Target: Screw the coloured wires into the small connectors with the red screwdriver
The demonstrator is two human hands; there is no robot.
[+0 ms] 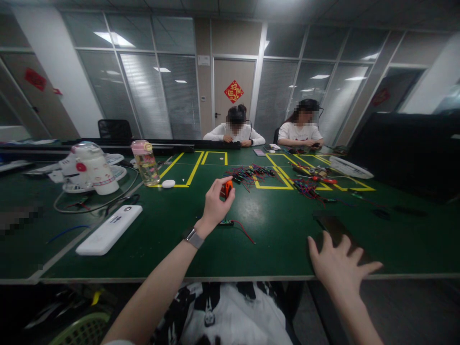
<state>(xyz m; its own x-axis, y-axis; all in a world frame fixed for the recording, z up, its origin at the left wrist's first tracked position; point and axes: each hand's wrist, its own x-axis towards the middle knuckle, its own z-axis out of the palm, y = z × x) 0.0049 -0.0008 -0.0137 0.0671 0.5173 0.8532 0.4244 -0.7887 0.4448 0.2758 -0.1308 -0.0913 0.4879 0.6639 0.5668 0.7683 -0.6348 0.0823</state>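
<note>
My left hand (217, 201), with a watch on the wrist, is raised over the middle of the green table. Its fingers are closed on a small orange-and-black object (229, 187), mostly hidden, so its kind does not show. Just below that hand lies a small circuit board (226, 223) with a red wire running off to the right. My right hand (339, 263) hovers at the table's front edge, fingers spread and holding nothing. Beyond its fingertips is a dark flat strip (336, 229). A pile of small boards with red and blue wires (251, 173) lies past my left hand.
A white power bank (109, 230), a pink-lidded bottle (145, 163) and a white jug (95, 170) stand to the left. Another wired heap (307, 187), a red-handled tool (325, 180) and a white basket (351, 167) are at right. Two people sit across the table.
</note>
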